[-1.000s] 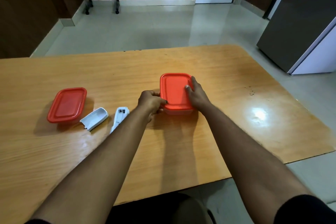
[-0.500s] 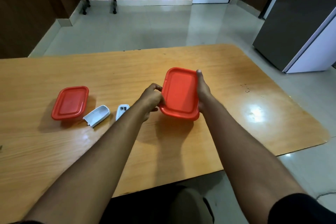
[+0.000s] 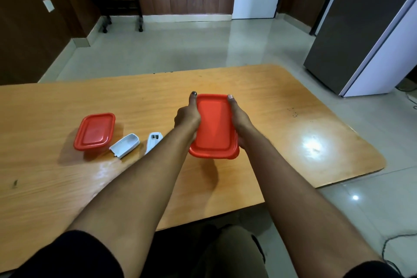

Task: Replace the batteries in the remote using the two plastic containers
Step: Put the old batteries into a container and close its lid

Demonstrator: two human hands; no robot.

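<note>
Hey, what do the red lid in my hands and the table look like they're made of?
Red lid: looks like smooth moulded plastic, from its even colour, rounded corners and raised rim. Table: wood or wood-look laminate with a glossy finish; grain lines show and a bright light reflects off it. Which one, the picture can't settle.

red lids (image 3: pixel 214 125), white remote (image 3: pixel 153 145), orange-brown table (image 3: pixel 293 133)

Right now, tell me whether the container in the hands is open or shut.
Shut. The red lid sits flush on the held container, gripped by the left hand and right hand. Contents cannot be seen.
</note>
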